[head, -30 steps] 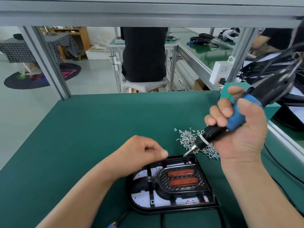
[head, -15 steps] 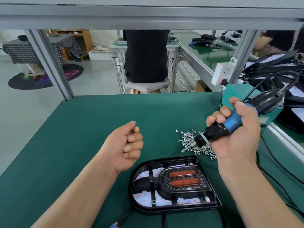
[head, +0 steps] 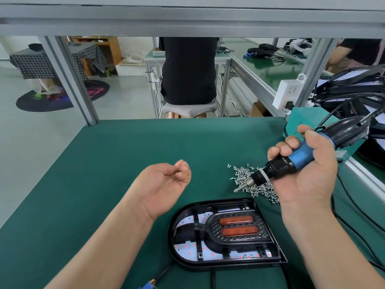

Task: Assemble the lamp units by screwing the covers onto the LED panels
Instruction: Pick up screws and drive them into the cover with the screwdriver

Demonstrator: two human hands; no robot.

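Left grip (head: pixel 164 182) is raised palm-up above the table (head: pixel 104 163), fingers curled toward the thumb; whether it pinches anything cannot be told. Right grip (head: pixel 306 176) is wrapped round the electric screwdriver (head: pixel 300 158), its bit angled down-left over the screw pile (head: pixel 260 186). Lamp unit (head: pixel 225 232) lies flat on the table, near the pile, between the forearms.

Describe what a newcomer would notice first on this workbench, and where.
The blue-and-black screwdriver gripped in the right hand stands out, raised at the right over a pile of screws. Nearer lies the black lamp unit with two orange strips, on the green table.
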